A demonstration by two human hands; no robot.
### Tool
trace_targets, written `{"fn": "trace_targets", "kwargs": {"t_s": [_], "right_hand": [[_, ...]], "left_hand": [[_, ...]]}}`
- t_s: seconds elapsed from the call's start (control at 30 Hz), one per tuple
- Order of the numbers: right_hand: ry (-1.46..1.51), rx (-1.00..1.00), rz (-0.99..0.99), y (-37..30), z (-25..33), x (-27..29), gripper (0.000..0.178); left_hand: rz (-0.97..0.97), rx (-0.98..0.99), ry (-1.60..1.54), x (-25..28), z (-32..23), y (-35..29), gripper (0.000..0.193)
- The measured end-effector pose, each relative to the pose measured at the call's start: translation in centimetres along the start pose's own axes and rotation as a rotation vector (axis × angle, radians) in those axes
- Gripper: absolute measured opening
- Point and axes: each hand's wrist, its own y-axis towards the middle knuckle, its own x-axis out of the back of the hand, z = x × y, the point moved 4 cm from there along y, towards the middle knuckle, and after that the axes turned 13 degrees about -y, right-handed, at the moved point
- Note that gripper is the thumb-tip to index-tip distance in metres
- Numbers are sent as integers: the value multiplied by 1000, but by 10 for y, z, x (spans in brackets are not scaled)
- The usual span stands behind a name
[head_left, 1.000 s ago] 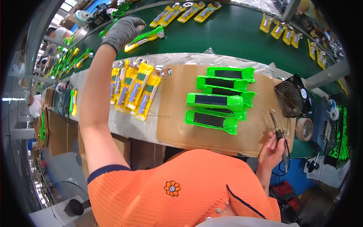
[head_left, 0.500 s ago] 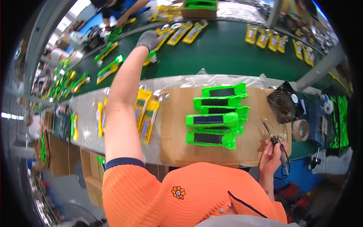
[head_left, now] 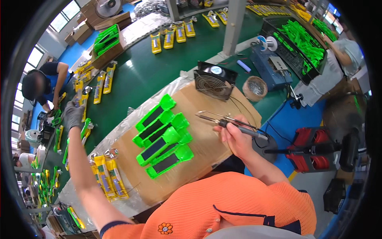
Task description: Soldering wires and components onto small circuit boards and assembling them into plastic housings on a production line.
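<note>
My right hand (head_left: 235, 137) grips a soldering iron (head_left: 248, 131) with a thin curved metal tube beside its tip; the tip points left over the cardboard. My left hand (head_left: 74, 115), in a grey glove, reaches far out to the green belt. Its fingers close at the edge of a yellow elongated part (head_left: 84, 104) with a metal end, partly covered by the glove. Between my arms, several bright green housings with dark panels (head_left: 158, 147) lie in a staggered stack on the cardboard sheet (head_left: 207, 159). Several yellow parts (head_left: 107, 177) rest beside my left forearm.
A black fan (head_left: 215, 81), a tape-like roll (head_left: 254, 88) and a blue solder feeder (head_left: 270, 67) stand right of the cardboard. Beyond them is a black crate (head_left: 294, 47) of green pieces. A metal post (head_left: 234, 28) rises at the belt; a co-worker (head_left: 47, 85) works across it.
The view has swung to the right, so the bench appears tilted. My left glove stays by the row of yellow parts; my right hand keeps the soldering iron, now tilted more level.
</note>
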Motion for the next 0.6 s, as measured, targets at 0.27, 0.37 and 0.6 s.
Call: {"fn": "trace_targets", "kwargs": {"t_s": [0.27,0.37,0.6], "right_hand": [[25,-110,-64,-1,7,-3,10],[91,-100,80,-10,15,-15,5],[163,-224,221,-27,-2,-48,5]], "left_hand": [[245,-300,-731,122,-133,-230,49],[429,-340,-608,128,-177,-325,44],[498,-516,-430,78,-195,-362,44]]}}
